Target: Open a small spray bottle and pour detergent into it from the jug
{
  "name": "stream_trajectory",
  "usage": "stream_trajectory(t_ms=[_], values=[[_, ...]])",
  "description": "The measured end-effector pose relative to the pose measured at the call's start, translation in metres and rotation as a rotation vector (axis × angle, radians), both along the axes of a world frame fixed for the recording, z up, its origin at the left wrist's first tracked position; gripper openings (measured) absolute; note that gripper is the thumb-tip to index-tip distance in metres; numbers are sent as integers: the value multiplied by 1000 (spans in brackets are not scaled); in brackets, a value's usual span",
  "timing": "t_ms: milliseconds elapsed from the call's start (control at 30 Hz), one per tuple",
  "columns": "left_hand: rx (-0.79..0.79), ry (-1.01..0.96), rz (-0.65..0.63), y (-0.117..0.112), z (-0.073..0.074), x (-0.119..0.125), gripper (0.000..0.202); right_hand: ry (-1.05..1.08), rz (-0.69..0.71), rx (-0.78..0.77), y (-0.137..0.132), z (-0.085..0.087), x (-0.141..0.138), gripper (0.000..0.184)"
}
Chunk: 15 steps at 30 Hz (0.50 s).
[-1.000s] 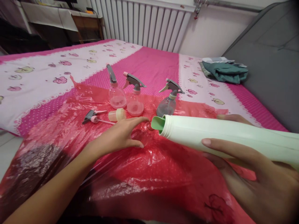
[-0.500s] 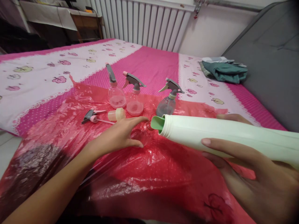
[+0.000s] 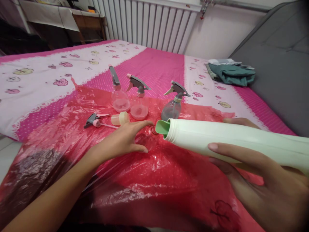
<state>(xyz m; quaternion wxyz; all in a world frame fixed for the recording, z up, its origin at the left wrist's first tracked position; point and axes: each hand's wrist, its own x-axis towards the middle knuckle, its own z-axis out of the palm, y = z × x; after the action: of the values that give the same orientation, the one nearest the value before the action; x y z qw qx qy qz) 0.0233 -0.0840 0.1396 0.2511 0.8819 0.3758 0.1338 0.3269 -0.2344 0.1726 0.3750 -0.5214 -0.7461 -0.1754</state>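
My right hand [image 3: 263, 174] grips a long pale-green plastic bottle [image 3: 217, 135], tilted nearly level with its mouth facing left. A green spout [image 3: 162, 127] sticks out of that mouth, close against the neck of a clear open spray bottle [image 3: 145, 140]. My left hand [image 3: 123, 137] curls round this clear bottle, thumb and index finger on opposite sides; part of the bottle is hidden by the hand. Just beyond my left hand lie a detached grey-and-pink spray head [image 3: 93, 121] with its tube, and a small cream-yellow cap [image 3: 123, 118] on its side.
Behind my hands stand two pink-tinted spray bottles [image 3: 120, 100] [image 3: 139, 108] and a grey spray bottle [image 3: 172, 109]. A red plastic sheet [image 3: 169, 180] covers the near part of the bed [image 3: 159, 67]. Folded clothes [image 3: 231, 72] lie at the right, beside a grey headboard [image 3: 280, 64].
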Motion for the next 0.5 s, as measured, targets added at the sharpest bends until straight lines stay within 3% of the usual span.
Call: stream_trajectory(t_ms=[500], values=[[3, 31, 9, -1, 2, 2, 85, -43, -26, 38, 2, -1, 2, 28]])
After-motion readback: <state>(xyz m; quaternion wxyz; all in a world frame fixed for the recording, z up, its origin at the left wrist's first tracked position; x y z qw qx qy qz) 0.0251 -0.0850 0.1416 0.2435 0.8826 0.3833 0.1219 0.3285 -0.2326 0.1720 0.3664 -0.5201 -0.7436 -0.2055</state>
